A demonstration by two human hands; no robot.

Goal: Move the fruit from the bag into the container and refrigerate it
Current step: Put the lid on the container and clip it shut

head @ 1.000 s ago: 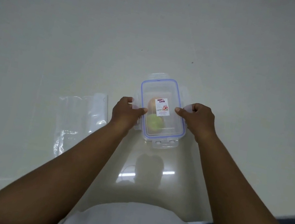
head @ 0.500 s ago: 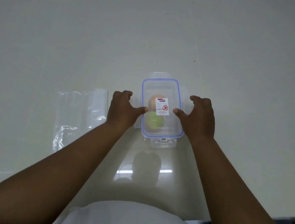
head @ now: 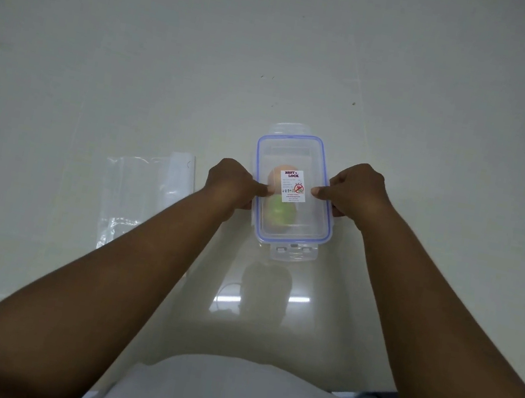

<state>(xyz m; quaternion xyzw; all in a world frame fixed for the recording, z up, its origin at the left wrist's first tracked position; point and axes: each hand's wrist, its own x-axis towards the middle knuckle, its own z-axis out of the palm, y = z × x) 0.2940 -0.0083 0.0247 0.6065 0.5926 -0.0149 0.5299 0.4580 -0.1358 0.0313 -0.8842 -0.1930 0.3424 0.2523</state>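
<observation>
We are clamping the stiff, slick container [head: 292, 197] at its long sides, left hand [head: 232, 181] and right hand [head: 355, 193] fingers curled around the latches.

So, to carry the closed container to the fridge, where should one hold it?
Hold the container by its two long sides, one of the hands on each, coming from left and right. It is a narrow box, and the end clips stick out, so the ends grip poorly.

A glossy pale floor [head: 412, 85] is seen, marked by dark specks [head: 353, 103] and reflected light [head: 299, 299].
</observation>
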